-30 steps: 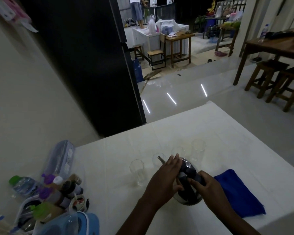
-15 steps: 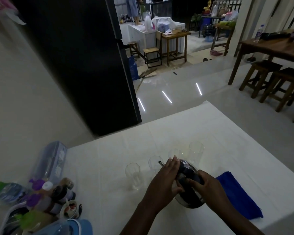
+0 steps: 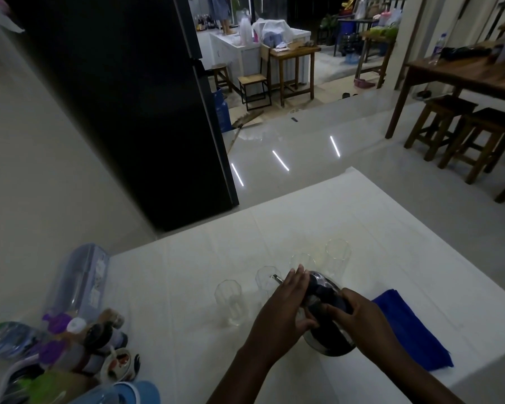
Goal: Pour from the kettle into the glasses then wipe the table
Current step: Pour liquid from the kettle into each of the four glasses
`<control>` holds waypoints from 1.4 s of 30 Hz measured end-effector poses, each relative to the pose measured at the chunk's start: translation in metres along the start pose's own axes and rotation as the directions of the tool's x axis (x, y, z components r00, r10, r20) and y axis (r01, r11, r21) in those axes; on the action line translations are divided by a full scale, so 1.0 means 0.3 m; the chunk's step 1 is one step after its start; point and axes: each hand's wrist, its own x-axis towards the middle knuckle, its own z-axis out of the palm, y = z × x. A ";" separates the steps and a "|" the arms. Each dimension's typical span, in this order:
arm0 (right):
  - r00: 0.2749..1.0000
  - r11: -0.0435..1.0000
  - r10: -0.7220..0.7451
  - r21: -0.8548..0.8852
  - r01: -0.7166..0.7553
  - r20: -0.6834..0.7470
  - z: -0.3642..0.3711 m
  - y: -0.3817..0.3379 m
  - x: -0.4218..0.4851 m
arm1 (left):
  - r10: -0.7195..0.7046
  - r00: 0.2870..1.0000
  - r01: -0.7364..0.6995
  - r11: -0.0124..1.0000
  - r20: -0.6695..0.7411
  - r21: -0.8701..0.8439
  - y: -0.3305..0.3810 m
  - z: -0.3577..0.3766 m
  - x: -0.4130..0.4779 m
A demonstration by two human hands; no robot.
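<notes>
Head view — kettle (image 3: 327, 313) between both hands (image 3: 286, 307), gripped.

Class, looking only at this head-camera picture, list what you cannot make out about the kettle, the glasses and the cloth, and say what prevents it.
- Kettle, head view: lid and handle mostly covered by the left hand and right hand; its contents are hidden.
- Four glasses, head view: clear glass in dim light; liquid level cannot be told, and the third one's base sits behind the left hand.
- Blue cloth, head view: its near-left part is hidden by the right forearm.

shiny, seemingly metal kettle (image 3: 322, 287)
</notes>
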 end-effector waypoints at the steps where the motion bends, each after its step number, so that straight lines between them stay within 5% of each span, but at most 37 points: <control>1: 1.000 1.000 0.000 -0.007 0.000 -0.004 0.000 -0.002 0.000 | 0.001 1.000 -0.001 1.000 -0.001 0.000 -0.001 0.000 -0.001; 42: 0.998 0.998 0.059 -0.034 -0.060 -0.038 -0.019 -0.018 -0.005 | -0.048 0.999 0.049 0.997 0.020 -0.059 0.028 -0.009 0.009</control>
